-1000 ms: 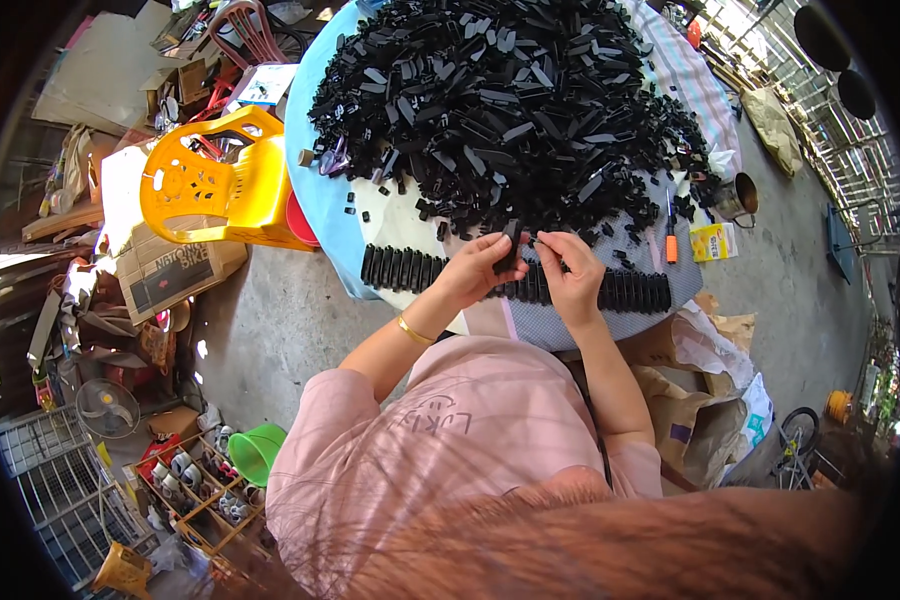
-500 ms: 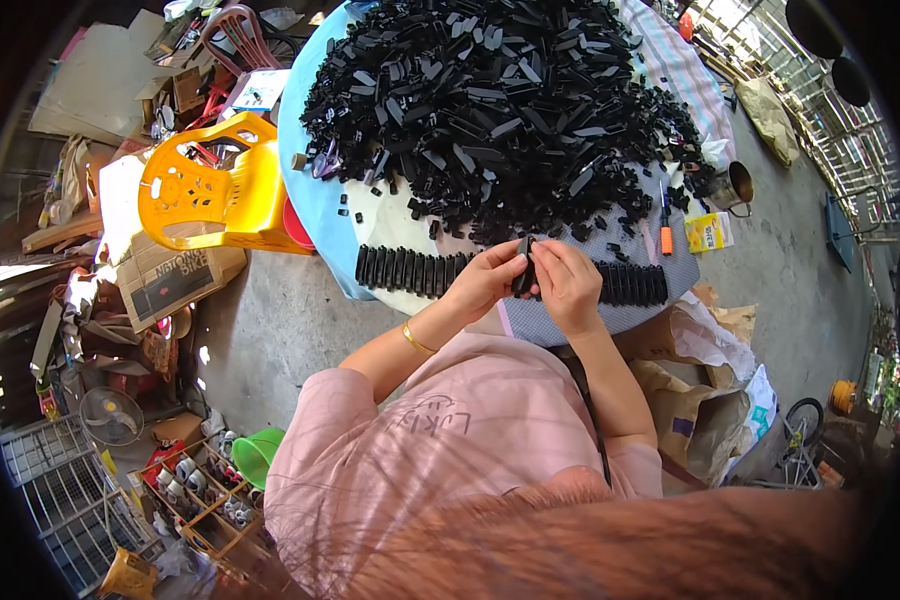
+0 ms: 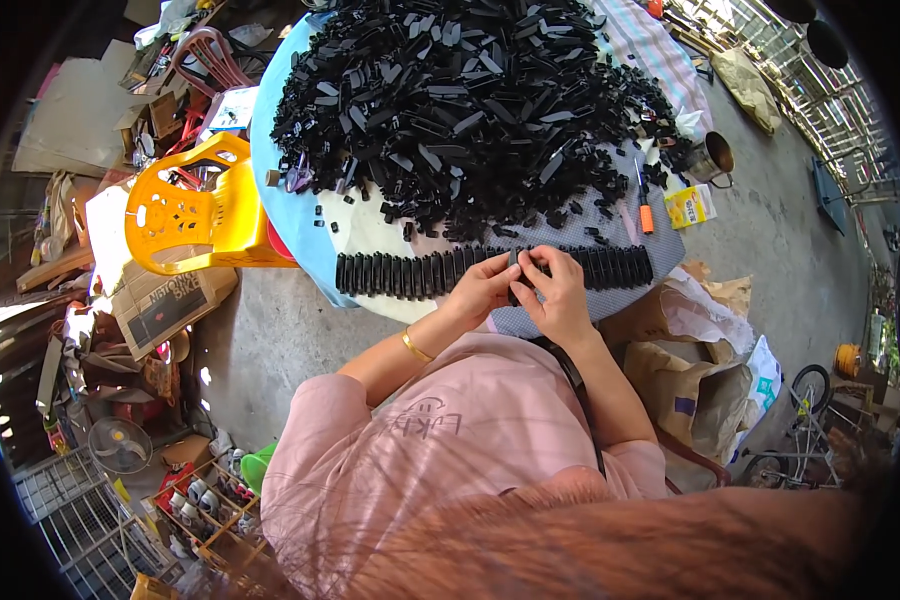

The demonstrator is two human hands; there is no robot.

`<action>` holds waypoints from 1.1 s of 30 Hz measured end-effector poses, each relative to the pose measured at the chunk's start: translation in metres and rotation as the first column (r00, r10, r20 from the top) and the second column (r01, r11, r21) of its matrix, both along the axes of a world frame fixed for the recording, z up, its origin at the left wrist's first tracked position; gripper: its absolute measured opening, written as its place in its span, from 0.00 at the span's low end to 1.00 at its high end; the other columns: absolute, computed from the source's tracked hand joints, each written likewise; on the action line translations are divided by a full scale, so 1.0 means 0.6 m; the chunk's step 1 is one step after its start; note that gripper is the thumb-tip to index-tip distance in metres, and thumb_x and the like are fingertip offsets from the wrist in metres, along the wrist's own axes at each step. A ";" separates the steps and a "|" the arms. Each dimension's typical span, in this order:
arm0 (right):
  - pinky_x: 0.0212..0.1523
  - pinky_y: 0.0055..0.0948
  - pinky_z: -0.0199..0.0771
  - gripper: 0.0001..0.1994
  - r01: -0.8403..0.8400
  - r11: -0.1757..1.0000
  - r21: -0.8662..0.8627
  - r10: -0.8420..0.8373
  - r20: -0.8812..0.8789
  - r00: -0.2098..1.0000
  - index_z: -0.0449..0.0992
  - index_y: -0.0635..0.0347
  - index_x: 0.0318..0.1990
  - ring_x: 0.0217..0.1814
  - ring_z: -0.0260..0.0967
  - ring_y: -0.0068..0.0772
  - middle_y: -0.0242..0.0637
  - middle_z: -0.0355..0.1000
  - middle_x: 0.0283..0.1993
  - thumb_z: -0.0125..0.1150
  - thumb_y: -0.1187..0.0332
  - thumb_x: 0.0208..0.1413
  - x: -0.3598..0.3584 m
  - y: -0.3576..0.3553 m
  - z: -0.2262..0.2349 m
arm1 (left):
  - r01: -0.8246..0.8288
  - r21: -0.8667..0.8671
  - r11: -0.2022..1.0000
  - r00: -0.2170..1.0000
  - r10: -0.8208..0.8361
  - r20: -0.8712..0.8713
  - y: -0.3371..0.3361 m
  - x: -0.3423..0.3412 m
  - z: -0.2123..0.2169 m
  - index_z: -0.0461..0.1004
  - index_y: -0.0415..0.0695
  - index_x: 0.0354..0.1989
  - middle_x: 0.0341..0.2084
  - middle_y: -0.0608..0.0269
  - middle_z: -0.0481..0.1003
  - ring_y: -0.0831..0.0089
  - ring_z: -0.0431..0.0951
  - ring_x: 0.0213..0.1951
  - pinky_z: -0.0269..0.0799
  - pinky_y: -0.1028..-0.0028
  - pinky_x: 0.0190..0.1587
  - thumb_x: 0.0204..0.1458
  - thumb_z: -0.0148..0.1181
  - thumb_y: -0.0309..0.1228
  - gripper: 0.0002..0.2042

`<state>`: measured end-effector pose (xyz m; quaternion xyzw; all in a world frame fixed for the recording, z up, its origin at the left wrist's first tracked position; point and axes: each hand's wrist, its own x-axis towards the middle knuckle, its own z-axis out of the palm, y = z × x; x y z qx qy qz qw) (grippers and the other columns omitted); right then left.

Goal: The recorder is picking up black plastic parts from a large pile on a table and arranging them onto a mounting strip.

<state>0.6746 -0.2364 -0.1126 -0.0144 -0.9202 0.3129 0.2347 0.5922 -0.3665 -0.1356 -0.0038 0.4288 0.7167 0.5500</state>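
Note:
My left hand [image 3: 482, 290] and my right hand [image 3: 558, 292] meet over the near edge of a round table [image 3: 280, 200], both pinching one small black plastic piece [image 3: 518, 268]. Just behind the hands runs a neat row of black pieces [image 3: 410, 272] laid side by side along the table's front. A big loose heap of black plastic pieces [image 3: 470, 100] covers most of the tabletop. A gold bangle sits on my left wrist. I wear a pink shirt.
A yellow plastic chair [image 3: 185, 210] stands left of the table, with a cardboard box [image 3: 165, 300] below it. An orange-handled tool [image 3: 645, 212], a small yellow box [image 3: 692, 205] and a metal mug [image 3: 715, 158] lie at the table's right. Brown sacks [image 3: 690, 380] stand at my right.
Both hands have drawn slightly toward me along the table's front edge, still working the same small black piece between the fingers.

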 end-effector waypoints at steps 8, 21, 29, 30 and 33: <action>0.29 0.30 0.69 0.20 0.335 0.920 -0.206 -0.334 0.037 0.942 0.71 0.62 0.47 0.28 0.68 0.35 0.39 0.69 0.31 0.61 0.75 0.41 0.048 0.063 -0.036 | 0.075 -0.120 0.990 0.925 -0.114 -0.363 0.040 -0.009 -0.030 0.60 0.46 0.58 0.44 0.63 0.68 0.75 0.70 0.40 0.70 0.74 0.39 0.55 0.50 0.41 0.23; 0.37 0.34 0.69 0.14 0.589 0.794 0.150 -0.594 0.390 0.703 0.76 0.59 0.40 0.35 0.70 0.40 0.41 0.72 0.35 0.62 0.70 0.42 0.173 0.356 -0.227 | -0.910 -0.389 0.144 0.290 -0.450 -0.845 -0.099 -0.374 -0.173 0.71 0.37 0.36 0.34 0.48 0.72 0.51 0.71 0.41 0.66 0.62 0.45 0.44 0.62 0.40 0.19; 0.41 0.37 0.69 0.11 0.585 0.781 0.219 -0.625 0.291 0.725 0.75 0.61 0.39 0.41 0.69 0.44 0.43 0.71 0.39 0.56 0.68 0.49 0.145 0.340 -0.199 | -0.748 -0.640 0.177 0.465 -0.548 -0.695 -0.104 -0.394 -0.167 0.73 0.38 0.36 0.34 0.46 0.75 0.54 0.74 0.41 0.70 0.64 0.43 0.42 0.61 0.41 0.19; 0.41 0.37 0.69 0.11 0.588 0.784 0.198 -0.621 0.238 0.747 0.75 0.61 0.39 0.42 0.69 0.44 0.44 0.71 0.40 0.55 0.68 0.49 0.127 0.326 -0.186 | -0.740 -0.635 0.221 0.468 -0.508 -0.723 -0.107 -0.394 -0.169 0.73 0.38 0.36 0.34 0.47 0.75 0.54 0.74 0.41 0.70 0.64 0.43 0.42 0.61 0.41 0.19; 0.38 0.36 0.69 0.08 0.490 0.866 0.097 -0.495 0.294 0.817 0.77 0.58 0.35 0.36 0.70 0.45 0.43 0.72 0.33 0.55 0.70 0.48 0.052 0.257 -0.147 | -0.778 -0.573 0.258 0.439 -0.430 -0.789 -0.119 -0.379 -0.169 0.72 0.37 0.36 0.33 0.48 0.75 0.57 0.75 0.39 0.70 0.67 0.42 0.41 0.61 0.40 0.19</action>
